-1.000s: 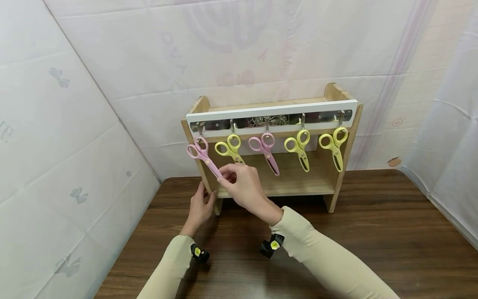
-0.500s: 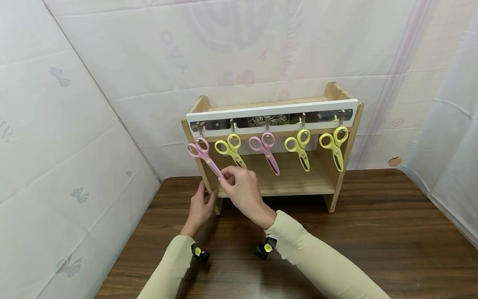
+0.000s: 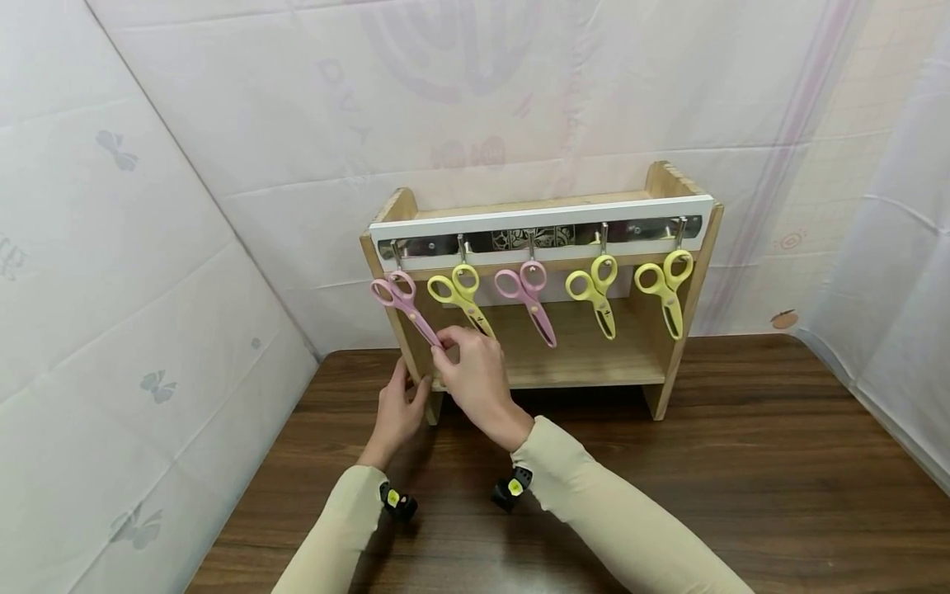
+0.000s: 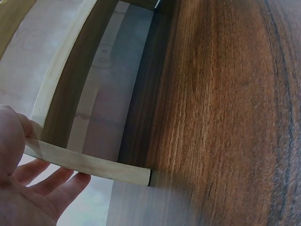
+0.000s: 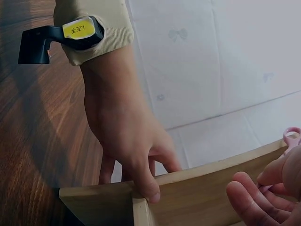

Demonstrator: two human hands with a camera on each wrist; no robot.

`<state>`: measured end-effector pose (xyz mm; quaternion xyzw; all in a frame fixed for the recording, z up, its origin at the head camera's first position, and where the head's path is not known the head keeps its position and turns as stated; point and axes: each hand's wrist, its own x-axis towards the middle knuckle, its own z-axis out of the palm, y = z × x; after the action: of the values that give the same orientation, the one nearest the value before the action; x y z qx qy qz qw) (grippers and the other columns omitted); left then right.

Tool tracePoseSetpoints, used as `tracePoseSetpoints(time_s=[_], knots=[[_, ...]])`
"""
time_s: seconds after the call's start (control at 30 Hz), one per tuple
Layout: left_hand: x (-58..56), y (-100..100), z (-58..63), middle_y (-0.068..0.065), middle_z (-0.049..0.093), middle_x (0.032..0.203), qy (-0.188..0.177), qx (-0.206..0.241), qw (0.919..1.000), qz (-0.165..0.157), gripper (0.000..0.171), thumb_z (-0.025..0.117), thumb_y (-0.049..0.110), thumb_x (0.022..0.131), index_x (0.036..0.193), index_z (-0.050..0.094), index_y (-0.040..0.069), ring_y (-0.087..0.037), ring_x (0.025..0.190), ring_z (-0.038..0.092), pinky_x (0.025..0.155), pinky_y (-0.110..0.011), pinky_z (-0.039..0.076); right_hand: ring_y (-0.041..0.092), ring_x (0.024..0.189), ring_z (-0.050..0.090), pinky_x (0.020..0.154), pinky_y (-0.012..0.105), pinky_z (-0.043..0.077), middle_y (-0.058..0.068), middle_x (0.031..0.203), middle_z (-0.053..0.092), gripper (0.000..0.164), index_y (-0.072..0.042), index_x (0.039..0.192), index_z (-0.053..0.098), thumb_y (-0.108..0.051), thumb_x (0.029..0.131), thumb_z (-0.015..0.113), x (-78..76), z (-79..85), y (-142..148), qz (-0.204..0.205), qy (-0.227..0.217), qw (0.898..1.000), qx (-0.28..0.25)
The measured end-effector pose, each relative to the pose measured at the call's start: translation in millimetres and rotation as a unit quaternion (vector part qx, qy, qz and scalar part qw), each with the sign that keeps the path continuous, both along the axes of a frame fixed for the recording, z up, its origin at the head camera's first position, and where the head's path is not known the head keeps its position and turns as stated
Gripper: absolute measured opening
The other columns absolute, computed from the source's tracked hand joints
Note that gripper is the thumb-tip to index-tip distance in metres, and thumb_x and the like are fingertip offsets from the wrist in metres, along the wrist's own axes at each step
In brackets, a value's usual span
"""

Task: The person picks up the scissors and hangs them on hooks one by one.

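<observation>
A wooden shelf (image 3: pixel 594 359) has a white front rail with a metal hook strip (image 3: pixel 534 239). Pink scissors (image 3: pixel 406 304) hang by one handle loop on the leftmost hook, their blades slanting down to the right. My right hand (image 3: pixel 481 375) pinches the blade end of these scissors between thumb and fingers. Low on the shelf's left side panel (image 4: pixel 94 165), my left hand (image 3: pixel 397 417) grips the wood, with the thumb on the inner side and the other fingers outside. In the right wrist view, the pink scissors (image 5: pixel 292 136) show only partly behind my right hand (image 5: pixel 263 200).
To the right hang yellow scissors (image 3: pixel 462 297), other pink scissors (image 3: pixel 530 297), and two more yellow pairs, one in front of the shelf's right panel. The shelf stands on a dark wooden table (image 3: pixel 742 462). White patterned cloth (image 3: pixel 260 206) encloses the back and sides.
My right wrist and forearm have swung slightly to the left, while the fingers keep hold of the pink scissors' blade end. My left hand stays in place on the side panel.
</observation>
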<state>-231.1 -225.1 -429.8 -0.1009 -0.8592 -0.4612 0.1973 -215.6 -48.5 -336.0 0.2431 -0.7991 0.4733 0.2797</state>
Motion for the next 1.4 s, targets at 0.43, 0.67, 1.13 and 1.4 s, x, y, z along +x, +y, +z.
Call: tracePoseSetpoints(time_s=[0.43, 0.67, 1.13, 1.4], knots=[[-0.4, -1.2, -0.8, -0.028, 0.059, 0.136, 0.004, -0.011, 0.9999, 0.005, 0.048, 0.060, 0.010, 0.104, 0.149, 0.044, 0.006, -0.047, 0.120, 0.062, 0.090, -0.058, 0.058, 0.003, 0.055, 0.058, 0.054, 0.017, 0.048, 0.004, 0.088, 0.074, 0.008, -0.005, 0.100, 0.077, -0.009, 0.095, 0.073, -0.3, -2.5, -3.7, 0.006, 0.004, 1.000, -0.004], [-1.0, -1.5, -1.0, -0.029, 0.060, 0.136, 0.009, -0.014, 0.9998, 0.006, 0.049, 0.061, 0.010, 0.104, 0.149, 0.044, 0.006, -0.048, 0.119, 0.063, 0.090, -0.061, 0.057, 0.001, 0.053, 0.055, 0.055, 0.018, 0.049, 0.003, 0.088, 0.075, 0.008, -0.005, 0.101, 0.077, -0.009, 0.095, 0.073, 0.0, -1.9, -3.2, 0.009, 0.003, 1.000, -0.004], [-1.0, -0.6, -1.6, -0.030, 0.060, 0.133, 0.017, -0.015, 0.9997, 0.008, 0.048, 0.061, 0.009, 0.104, 0.148, 0.044, 0.004, -0.049, 0.118, 0.062, 0.090, -0.061, 0.057, 0.005, 0.061, 0.064, 0.067, 0.026, 0.056, 0.004, 0.099, 0.077, 0.019, -0.006, 0.112, 0.075, -0.012, 0.094, 0.076, 2.2, -2.2, -1.4, 0.010, -0.016, 1.000, 0.010], [-1.0, -0.6, -2.8, -0.031, 0.060, 0.133, 0.035, -0.018, 0.9992, 0.001, 0.048, 0.060, 0.007, 0.104, 0.148, 0.043, 0.002, -0.050, 0.117, 0.062, 0.090, -0.061, 0.057, -0.003, 0.050, 0.056, 0.066, 0.029, 0.056, 0.008, 0.109, 0.076, 0.038, -0.002, 0.127, 0.068, -0.020, 0.095, 0.077, 5.2, -5.5, 2.0, 0.017, -0.043, 0.998, 0.034]])
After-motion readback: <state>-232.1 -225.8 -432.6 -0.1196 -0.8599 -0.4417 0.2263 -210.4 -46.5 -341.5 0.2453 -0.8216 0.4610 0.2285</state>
